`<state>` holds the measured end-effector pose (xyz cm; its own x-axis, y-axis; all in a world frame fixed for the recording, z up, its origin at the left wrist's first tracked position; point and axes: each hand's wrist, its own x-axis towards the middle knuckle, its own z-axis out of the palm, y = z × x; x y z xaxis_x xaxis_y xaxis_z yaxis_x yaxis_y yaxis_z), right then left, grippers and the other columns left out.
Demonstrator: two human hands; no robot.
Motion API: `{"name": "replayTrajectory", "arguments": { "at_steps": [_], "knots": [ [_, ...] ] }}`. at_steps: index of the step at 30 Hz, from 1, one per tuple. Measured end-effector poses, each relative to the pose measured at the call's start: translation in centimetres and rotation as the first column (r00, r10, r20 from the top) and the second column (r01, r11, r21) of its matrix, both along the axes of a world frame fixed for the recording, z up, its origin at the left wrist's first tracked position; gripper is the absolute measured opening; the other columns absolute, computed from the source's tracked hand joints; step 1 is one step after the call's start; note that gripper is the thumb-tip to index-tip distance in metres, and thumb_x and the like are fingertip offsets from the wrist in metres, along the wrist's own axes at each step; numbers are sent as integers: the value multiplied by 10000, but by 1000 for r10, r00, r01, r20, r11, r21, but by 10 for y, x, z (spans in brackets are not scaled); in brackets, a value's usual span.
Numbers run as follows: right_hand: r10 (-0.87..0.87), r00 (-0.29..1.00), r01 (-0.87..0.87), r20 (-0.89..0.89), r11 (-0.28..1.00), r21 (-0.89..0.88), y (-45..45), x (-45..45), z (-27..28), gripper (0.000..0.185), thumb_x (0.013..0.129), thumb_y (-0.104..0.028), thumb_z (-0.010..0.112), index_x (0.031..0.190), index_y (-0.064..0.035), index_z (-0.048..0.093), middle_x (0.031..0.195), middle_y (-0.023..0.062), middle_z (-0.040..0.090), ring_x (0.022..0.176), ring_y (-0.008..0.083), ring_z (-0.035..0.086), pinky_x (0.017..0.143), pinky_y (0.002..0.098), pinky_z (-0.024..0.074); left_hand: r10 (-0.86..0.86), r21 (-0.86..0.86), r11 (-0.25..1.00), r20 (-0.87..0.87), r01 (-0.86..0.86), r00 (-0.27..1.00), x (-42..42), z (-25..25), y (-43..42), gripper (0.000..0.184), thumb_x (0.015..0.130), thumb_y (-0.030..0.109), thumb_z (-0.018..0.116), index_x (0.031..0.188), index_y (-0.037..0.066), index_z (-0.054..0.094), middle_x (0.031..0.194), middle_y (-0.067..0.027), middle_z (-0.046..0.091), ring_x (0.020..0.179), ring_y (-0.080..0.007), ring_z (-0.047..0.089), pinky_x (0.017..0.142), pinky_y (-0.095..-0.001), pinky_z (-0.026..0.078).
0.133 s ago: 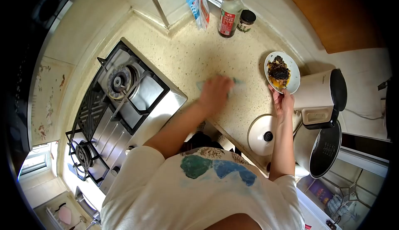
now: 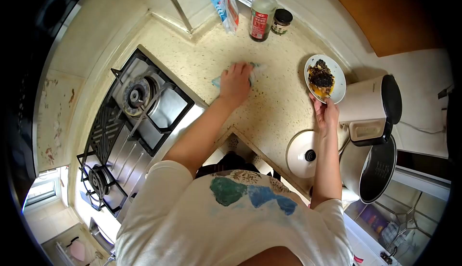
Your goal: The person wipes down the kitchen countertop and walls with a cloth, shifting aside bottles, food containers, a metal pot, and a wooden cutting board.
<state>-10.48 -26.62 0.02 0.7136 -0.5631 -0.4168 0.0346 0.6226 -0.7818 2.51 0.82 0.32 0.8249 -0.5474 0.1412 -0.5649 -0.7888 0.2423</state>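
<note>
My left hand presses a pale blue cloth against the speckled countertop. Its fingers are closed over the cloth, and edges stick out on both sides. On the right, my right hand grips the near rim of a small white plate. Dark chopped food with orange-yellow liquid lies on the plate. The plate is beside a light beige appliance with a black top.
A gas stove fills the left. At the back stand a red-labelled bottle, a dark-lidded jar and a blue-and-white packet. A white lid lies near the right front edge, beside a dark-lined pot.
My left hand has slid the cloth away from me and a little to the left across the countertop. The plate in my right hand has hardly moved.
</note>
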Motion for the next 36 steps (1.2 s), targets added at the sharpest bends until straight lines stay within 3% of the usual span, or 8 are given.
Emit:
{"name": "replayTrajectory", "arguments": {
  "at_steps": [6, 15, 21, 25, 27, 29, 31, 36],
  "knots": [
    [50, 999, -50, 6, 997, 60, -6, -1, 13, 359, 969, -103, 425, 1151, 203, 379, 1011, 339, 602, 853, 382, 675, 649, 315, 622, 28, -53, 998, 91, -24, 995, -8, -6, -64, 337, 788, 99, 589, 1123, 117, 544, 1137, -55, 516, 1079, -254, 481, 876, -419, 411],
    [253, 967, -253, 19, 959, 128, 54, -78, 49, 259, 975, -111, 477, 1145, 73, 541, 965, 203, 672, 810, 224, 689, 684, 265, 598, -428, -193, 879, 82, 435, 900, -115, -4, -25, 315, 757, 112, 580, 1072, 106, 574, 1129, -60, 537, 1088, -250, 498, 831, -424, 453],
    [326, 927, -360, -185, 911, -199, 74, -114, 69, 210, 954, -104, 540, 1125, 15, 565, 925, 98, 657, 744, 140, 637, 657, 222, 522, -2, 100, 995, -31, 5, 1000, -5, 4, -12, 399, 801, 114, 571, 1198, 129, 541, 1214, -75, 521, 1160, -265, 465, 905, -424, 403],
    [220, 930, -355, -293, 740, -572, 67, -144, 69, 247, 888, -106, 637, 1105, 2, 593, 998, 95, 650, 826, 178, 611, 736, 289, 498, 176, -31, 984, 107, -174, 978, 39, -6, 9, 428, 817, 133, 574, 1241, 127, 516, 1215, -95, 509, 1159, -288, 454, 914, -423, 390],
    [124, 897, -415, -424, -92, -905, 69, -152, 79, 364, 780, -134, 740, 1106, -33, 612, 1091, 133, 620, 993, 276, 557, 868, 369, 457, 281, -15, 959, 128, -282, 951, 32, -2, 4, 447, 817, 130, 579, 1258, 114, 508, 1226, -121, 492, 1137, -307, 457, 913, -427, 386],
    [158, 867, -482, -473, 20, -876, 76, -161, 75, 596, 636, -181, 825, 1179, -83, 601, 1254, 145, 544, 1197, 373, 429, 996, 453, 354, 221, 66, 972, 63, -225, 973, -1, -4, -3, 448, 804, 122, 581, 1245, 92, 509, 1236, -145, 473, 1125, -301, 455, 904, -436, 390],
    [76, 793, -584, -605, -192, -789, 89, -158, 86, 749, 569, -228, 857, 1248, -101, 567, 1387, 117, 449, 1310, 407, 331, 1043, 511, 286, 132, 115, 984, 20, -133, 991, -48, 0, -12, 443, 786, 89, 569, 1226, 97, 521, 1216, -133, 486, 1106, -295, 464, 887, -435, 400],
    [166, 734, -597, -658, -305, -742, 90, -139, 73, 881, 530, -275, 864, 1324, -132, 508, 1455, 93, 376, 1386, 411, 215, 1057, 643, 176, -94, -35, 995, 81, 97, 992, -141, -4, -12, 438, 738, 69, 577, 1172, 121, 568, 1159, -94, 511, 1058, -265, 486, 830, -421, 410]
  ]
}}
